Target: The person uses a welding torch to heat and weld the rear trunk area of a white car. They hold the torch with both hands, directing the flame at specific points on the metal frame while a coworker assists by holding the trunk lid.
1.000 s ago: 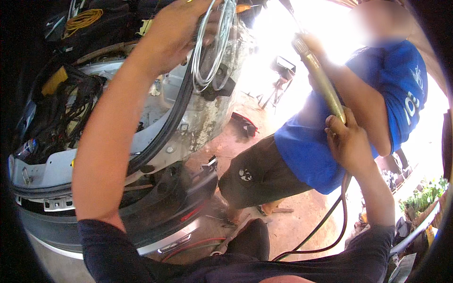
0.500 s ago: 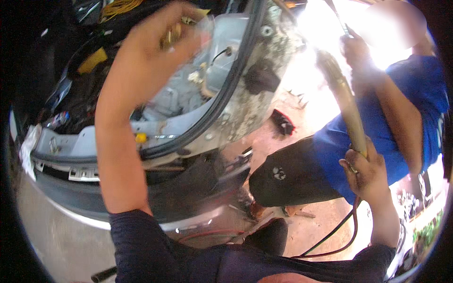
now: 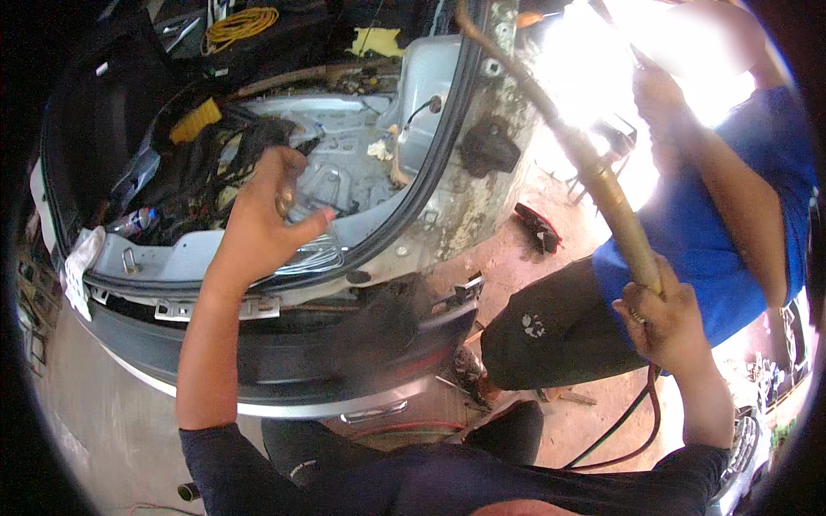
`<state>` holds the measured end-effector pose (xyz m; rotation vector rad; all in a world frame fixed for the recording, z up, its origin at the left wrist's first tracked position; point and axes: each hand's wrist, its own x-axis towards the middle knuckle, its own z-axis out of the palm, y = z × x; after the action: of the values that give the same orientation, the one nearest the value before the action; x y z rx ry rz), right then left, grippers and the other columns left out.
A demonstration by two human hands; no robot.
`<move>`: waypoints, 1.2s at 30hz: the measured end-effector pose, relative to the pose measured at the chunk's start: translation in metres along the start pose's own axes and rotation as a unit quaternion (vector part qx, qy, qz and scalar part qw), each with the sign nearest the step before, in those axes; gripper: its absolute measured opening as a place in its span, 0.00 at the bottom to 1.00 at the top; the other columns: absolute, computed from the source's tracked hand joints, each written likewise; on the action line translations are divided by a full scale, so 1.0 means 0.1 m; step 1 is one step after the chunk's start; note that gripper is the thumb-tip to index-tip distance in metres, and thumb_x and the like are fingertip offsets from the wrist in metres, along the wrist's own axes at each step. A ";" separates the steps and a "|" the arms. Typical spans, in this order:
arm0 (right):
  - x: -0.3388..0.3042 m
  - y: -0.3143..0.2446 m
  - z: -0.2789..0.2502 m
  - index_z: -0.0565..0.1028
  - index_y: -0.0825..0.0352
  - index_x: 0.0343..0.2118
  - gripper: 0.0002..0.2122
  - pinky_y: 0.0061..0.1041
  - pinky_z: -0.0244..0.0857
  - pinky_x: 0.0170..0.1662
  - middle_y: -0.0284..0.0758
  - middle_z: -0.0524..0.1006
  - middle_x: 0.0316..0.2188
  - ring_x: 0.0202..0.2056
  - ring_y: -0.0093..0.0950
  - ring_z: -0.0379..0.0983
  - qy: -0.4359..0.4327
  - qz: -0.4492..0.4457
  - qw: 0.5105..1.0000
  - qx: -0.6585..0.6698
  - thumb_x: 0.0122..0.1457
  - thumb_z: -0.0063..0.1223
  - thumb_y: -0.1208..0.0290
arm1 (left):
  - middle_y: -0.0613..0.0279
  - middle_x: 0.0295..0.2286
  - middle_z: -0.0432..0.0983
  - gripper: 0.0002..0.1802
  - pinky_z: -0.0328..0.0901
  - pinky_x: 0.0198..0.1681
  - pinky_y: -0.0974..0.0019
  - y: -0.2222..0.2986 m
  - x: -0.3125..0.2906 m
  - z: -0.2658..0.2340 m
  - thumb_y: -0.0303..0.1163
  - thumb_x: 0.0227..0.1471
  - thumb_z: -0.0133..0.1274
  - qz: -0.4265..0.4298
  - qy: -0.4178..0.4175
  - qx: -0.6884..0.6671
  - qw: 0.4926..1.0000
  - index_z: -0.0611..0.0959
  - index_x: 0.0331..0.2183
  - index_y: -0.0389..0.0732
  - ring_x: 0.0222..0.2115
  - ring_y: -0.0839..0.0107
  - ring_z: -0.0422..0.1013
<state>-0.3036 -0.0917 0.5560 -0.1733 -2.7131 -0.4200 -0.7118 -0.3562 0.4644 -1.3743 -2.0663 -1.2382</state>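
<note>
My right hand (image 3: 662, 322) is closed round the lower end of a long brass-coloured gas torch (image 3: 626, 225). The torch slants up and left, its thin bent tube passing over the car's rear corner. Hoses (image 3: 647, 421) trail below that hand. My left hand (image 3: 274, 215) hovers over the rear sill of the open car boot (image 3: 340, 193), thumb stretched away from the fingers. Something gold-coloured shows at its fingers, perhaps a ring. Thin silvery wire (image 3: 317, 258) lies at the sill just below it, partly hidden by the hand.
A co-worker in a blue shirt (image 3: 705, 198) stands close on the right, hands raised in glare. A dark rear bumper (image 3: 284, 353) runs below the boot. A black-and-red part (image 3: 538, 228) lies on the floor. A yellow cable coil (image 3: 241, 27) sits deeper in the car.
My left hand has come down from over the boot's far right to its near sill. The silvery wire now shows there. The torch's thin tube has swung left across the car's corner.
</note>
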 end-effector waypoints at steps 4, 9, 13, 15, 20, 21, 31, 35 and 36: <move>-0.11 -0.01 0.02 0.79 0.58 0.41 0.11 0.37 0.78 0.31 0.53 0.75 0.52 0.28 0.44 0.81 -0.028 -0.015 0.999 -0.042 0.54 0.65 0.69 | 0.62 0.39 0.75 0.22 0.65 0.42 0.68 0.29 0.42 0.13 0.32 0.54 0.61 -0.155 -0.038 -0.470 0.868 0.76 0.50 0.40 0.37 0.69 0.70; -0.23 -0.13 -0.02 0.76 0.56 0.49 0.16 0.38 0.78 0.34 0.51 0.75 0.53 0.29 0.44 0.81 -0.173 0.191 0.964 0.070 0.59 0.61 0.64 | 0.71 0.29 0.70 0.17 0.63 0.32 0.73 0.77 0.77 0.37 0.30 0.63 0.56 -0.069 -0.088 -0.561 0.821 0.78 0.53 0.39 0.30 0.80 0.66; -0.31 -0.11 -0.06 0.79 0.52 0.44 0.12 0.34 0.79 0.30 0.48 0.74 0.55 0.28 0.39 0.81 -0.127 0.030 0.991 0.010 0.56 0.61 0.67 | 0.75 0.27 0.69 0.18 0.56 0.27 0.77 0.99 0.79 0.36 0.36 0.66 0.54 -0.107 -0.041 -0.518 0.848 0.79 0.55 0.41 0.27 0.84 0.64; -0.35 -0.10 -0.07 0.79 0.51 0.40 0.10 0.32 0.79 0.28 0.47 0.73 0.56 0.27 0.37 0.81 -0.088 -0.044 0.995 -0.029 0.54 0.61 0.68 | 0.74 0.26 0.69 0.18 0.55 0.27 0.77 1.06 0.80 0.42 0.39 0.68 0.51 -0.137 0.011 -0.538 0.832 0.79 0.54 0.41 0.27 0.85 0.63; -0.45 -0.04 -0.01 0.80 0.53 0.36 0.08 0.31 0.79 0.26 0.46 0.73 0.57 0.27 0.35 0.81 -0.065 -0.041 0.996 -0.039 0.52 0.62 0.68 | 0.63 0.32 0.79 0.26 0.63 0.35 0.67 1.10 0.86 0.58 0.51 0.69 0.42 -0.174 -0.019 -0.669 0.723 0.83 0.44 0.38 0.30 0.71 0.71; -0.46 -0.04 -0.02 0.80 0.53 0.36 0.08 0.31 0.79 0.26 0.46 0.73 0.57 0.27 0.35 0.81 -0.068 -0.037 0.996 -0.040 0.52 0.62 0.68 | 0.63 0.32 0.79 0.25 0.63 0.34 0.67 1.11 0.86 0.59 0.50 0.69 0.42 -0.165 -0.028 -0.678 0.716 0.82 0.43 0.38 0.30 0.71 0.71; -0.47 -0.05 -0.05 0.79 0.53 0.37 0.09 0.32 0.79 0.28 0.46 0.73 0.57 0.28 0.38 0.81 -0.079 -0.001 0.996 -0.035 0.53 0.62 0.69 | 0.64 0.31 0.81 0.21 0.60 0.26 0.69 1.27 0.83 0.59 0.49 0.69 0.41 -0.194 -0.023 -0.685 0.702 0.80 0.42 0.42 0.27 0.72 0.72; -0.40 -0.04 -0.07 0.77 0.53 0.38 0.10 0.34 0.79 0.28 0.46 0.73 0.57 0.29 0.38 0.81 -0.075 -0.023 0.996 -0.034 0.53 0.63 0.69 | 0.64 0.30 0.81 0.21 0.60 0.26 0.69 1.20 0.79 0.61 0.50 0.69 0.42 -0.215 -0.014 -0.681 0.700 0.80 0.41 0.44 0.28 0.72 0.73; -0.40 -0.03 -0.06 0.77 0.53 0.38 0.10 0.34 0.79 0.28 0.45 0.73 0.57 0.29 0.39 0.81 -0.078 -0.020 0.996 -0.033 0.52 0.63 0.69 | 0.64 0.30 0.81 0.21 0.60 0.26 0.69 1.17 0.80 0.61 0.50 0.69 0.41 -0.211 -0.031 -0.681 0.700 0.80 0.41 0.44 0.28 0.72 0.72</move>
<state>-0.2652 -0.0993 0.5443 -0.1768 -2.8618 -0.5301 -0.6363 -0.2455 0.5417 -1.3008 -1.2885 -3.3197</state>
